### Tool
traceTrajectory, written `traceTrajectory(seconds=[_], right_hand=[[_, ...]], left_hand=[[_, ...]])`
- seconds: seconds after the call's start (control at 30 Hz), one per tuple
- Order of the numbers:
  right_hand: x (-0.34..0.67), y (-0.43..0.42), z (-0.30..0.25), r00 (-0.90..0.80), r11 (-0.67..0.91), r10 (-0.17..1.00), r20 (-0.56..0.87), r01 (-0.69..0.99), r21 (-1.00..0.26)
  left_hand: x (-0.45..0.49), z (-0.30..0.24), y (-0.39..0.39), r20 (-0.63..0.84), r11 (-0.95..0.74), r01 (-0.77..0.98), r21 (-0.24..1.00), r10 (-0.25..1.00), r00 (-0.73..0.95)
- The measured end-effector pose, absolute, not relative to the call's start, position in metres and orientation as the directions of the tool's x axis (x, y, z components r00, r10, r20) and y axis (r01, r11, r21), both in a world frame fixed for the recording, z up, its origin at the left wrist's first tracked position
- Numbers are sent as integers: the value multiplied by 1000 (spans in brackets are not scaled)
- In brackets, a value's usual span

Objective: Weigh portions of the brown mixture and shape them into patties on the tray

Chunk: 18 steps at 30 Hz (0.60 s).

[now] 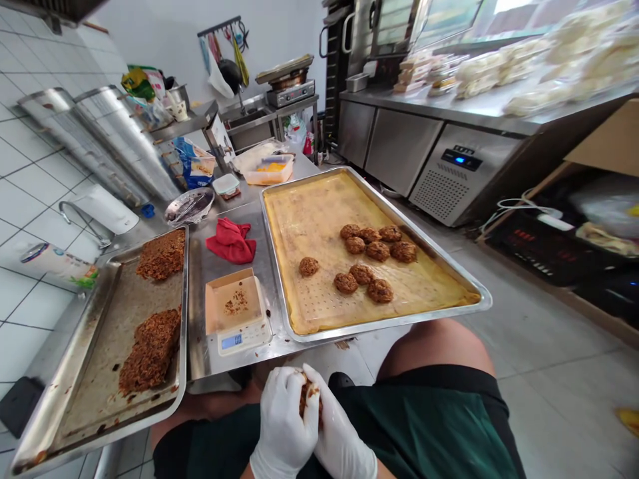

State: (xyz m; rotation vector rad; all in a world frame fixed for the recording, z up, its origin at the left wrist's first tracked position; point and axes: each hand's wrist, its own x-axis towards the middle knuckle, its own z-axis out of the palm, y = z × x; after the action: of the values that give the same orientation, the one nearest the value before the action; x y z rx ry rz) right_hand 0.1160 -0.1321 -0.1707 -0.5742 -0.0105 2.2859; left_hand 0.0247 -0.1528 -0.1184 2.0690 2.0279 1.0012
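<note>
White gloves cover both of my hands, which are cupped together low in the view, above my lap. Between them is a ball of brown shredded filling (303, 398), mostly hidden by the fingers. My left hand (285, 416) wraps it from the left, my right hand (338, 426) from the right. In front of them, a large metal tray (314, 332) with a yellowish liner holds several rounded filling balls (378, 251). A kitchen scale (244, 340), its display reading 0, carries a shallow paper box (217, 313) with brown crumbs inside.
At left, another metal tray (94, 372) holds two filling mounds (152, 349). A crumpled red cloth (232, 241) lies behind the scale. Farther back stand a plastic tub (267, 176) with orange contents and a foil-covered dish (190, 206). A steel counter (399, 143) runs along the right.
</note>
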Motion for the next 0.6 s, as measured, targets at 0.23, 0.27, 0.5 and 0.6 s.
traceTrajectory(seconds=[0.23,0.27,0.5,0.6], right_hand=[[113,-125,-147,-617,-710,664,-421,-697,-99],[114,-123,-144,-646,-732,643,-412,-676,-83],[122,-115,-138,-625,-716,665,-409,-690,-109],[120,-119,-140,-551,-664,724,-414,-718,-206]], left_hand=[[13,-108,-136,423,-206,908,366,905,35],[11,-104,-136,428,-229,904,362,902,57],[12,-87,-145,366,-153,914,376,931,6],[17,-83,-144,317,-61,910,411,945,-79]])
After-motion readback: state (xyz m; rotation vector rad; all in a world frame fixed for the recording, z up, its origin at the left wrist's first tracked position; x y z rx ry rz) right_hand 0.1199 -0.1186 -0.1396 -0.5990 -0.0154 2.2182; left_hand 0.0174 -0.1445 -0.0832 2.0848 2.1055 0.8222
